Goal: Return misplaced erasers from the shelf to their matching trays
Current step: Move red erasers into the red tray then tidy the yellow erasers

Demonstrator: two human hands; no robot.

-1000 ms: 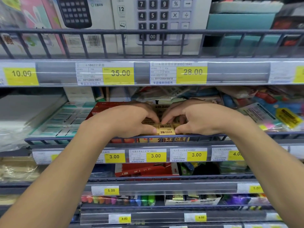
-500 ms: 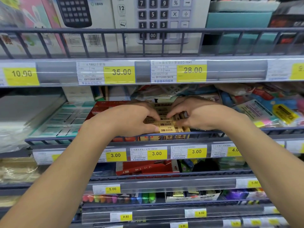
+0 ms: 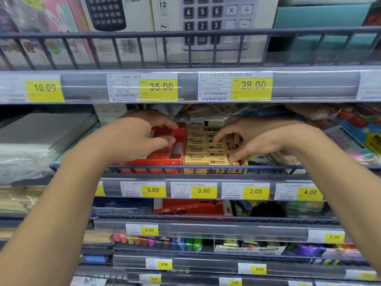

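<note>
Left hand: the left hand (image 3: 136,137) sits left of frame centre, over the red tray (image 3: 165,159); its fingers (image 3: 165,125) are curled round a red eraser (image 3: 162,132), thumb below and forefinger above, seemingly to seat or lift it in that tray.
Right hand: the right hand (image 3: 261,139) is right of centre over the yellow tray (image 3: 214,171); forefinger and thumb reach down onto the yellow erasers (image 3: 203,148), pinching one at the tray's right edge, probably to square it into its row.
Task's things: both trays stand side by side, touching, behind the wire rail (image 3: 206,167) at mid-frame; the yellow erasers lie in neat rows, the red tray has open slots.
Why two hands: each colour goes to its own tray, so working both at once looks sensible.
Progress: judged near the end of a sort; whether strays remain is hidden.
Risk: the shelf above leaves little room, so knuckles could knock the tidy rows.
Surroundings: price labels (image 3: 204,190) run below; calculator boxes (image 3: 216,21) fill the top.
</note>
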